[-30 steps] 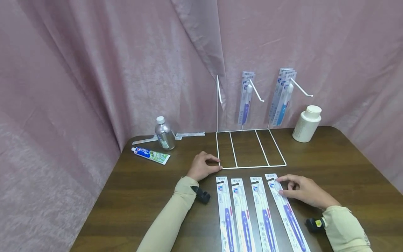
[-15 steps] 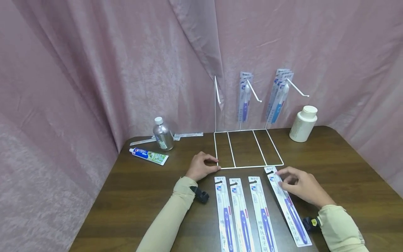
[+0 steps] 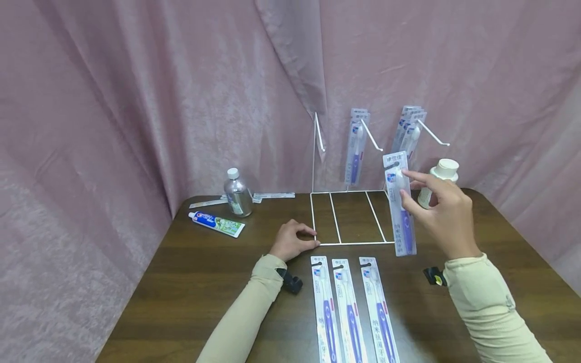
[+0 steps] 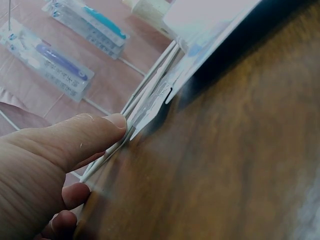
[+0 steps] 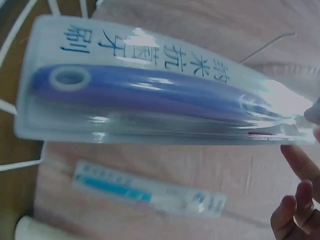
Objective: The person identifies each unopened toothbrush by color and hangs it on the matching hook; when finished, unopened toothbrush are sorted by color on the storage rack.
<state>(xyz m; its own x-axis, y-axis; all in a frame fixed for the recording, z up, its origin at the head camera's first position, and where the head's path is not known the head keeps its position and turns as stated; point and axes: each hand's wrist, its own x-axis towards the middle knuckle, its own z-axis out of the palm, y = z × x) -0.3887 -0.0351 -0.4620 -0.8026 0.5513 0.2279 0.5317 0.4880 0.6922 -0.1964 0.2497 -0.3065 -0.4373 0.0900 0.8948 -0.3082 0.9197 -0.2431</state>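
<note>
My right hand point(image 3: 403, 189) pinches a packaged purple toothbrush point(image 3: 399, 206) by its top end and holds it upright above the table, in front of the rack's right hook point(image 3: 433, 133). The right wrist view shows that pack point(image 5: 150, 95) up close, with fingertips point(image 5: 300, 165) at its edge. My left hand point(image 3: 305, 238) grips the front left corner of the white wire rack point(image 3: 354, 243), with the thumb point(image 4: 80, 140) lying on the wire point(image 4: 145, 90). Three more toothbrush packs point(image 3: 349, 312) lie side by side on the table. Other packs hang from the middle hook point(image 3: 356, 146) and the right hook point(image 3: 408, 128).
A clear bottle point(image 3: 237, 193) and a toothpaste tube point(image 3: 217, 224) sit at the back left of the brown table point(image 3: 204, 282). A white jar point(image 3: 439, 179) stands behind my right hand. The rack's left hook point(image 3: 319, 133) is bare. Pink curtain surrounds the table.
My right hand has lifted the rightmost toothbrush pack off the table and raised it upright toward the rack. The left hand has stayed on the rack corner.
</note>
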